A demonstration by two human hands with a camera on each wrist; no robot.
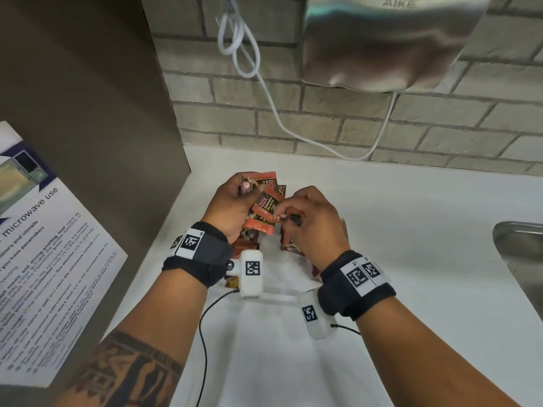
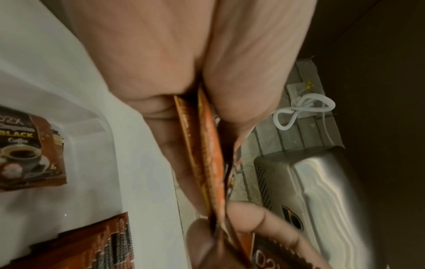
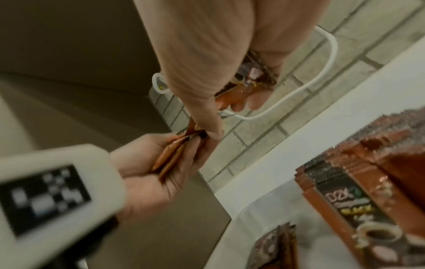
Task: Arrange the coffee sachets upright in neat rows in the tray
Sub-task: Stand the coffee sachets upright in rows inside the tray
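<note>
Both hands are raised over a white tray (image 1: 274,296) on the white counter. My left hand (image 1: 248,188) grips a fanned bundle of orange-brown coffee sachets (image 1: 266,205), seen edge-on in the left wrist view (image 2: 211,154). My right hand (image 1: 283,214) pinches the dark serrated edge of the front sachet in that bundle. More sachets stand in a row in the tray (image 3: 358,182), partly hidden under my hands in the head view (image 1: 291,245). One sachet (image 2: 30,152) lies flat on the tray floor.
A steel hand dryer (image 1: 390,39) hangs on the brick wall behind, with a white cable (image 1: 264,92) looping down. A brown panel (image 1: 88,113) with a microwave notice (image 1: 44,245) stands to the left. A steel sink edge (image 1: 520,254) is at the right.
</note>
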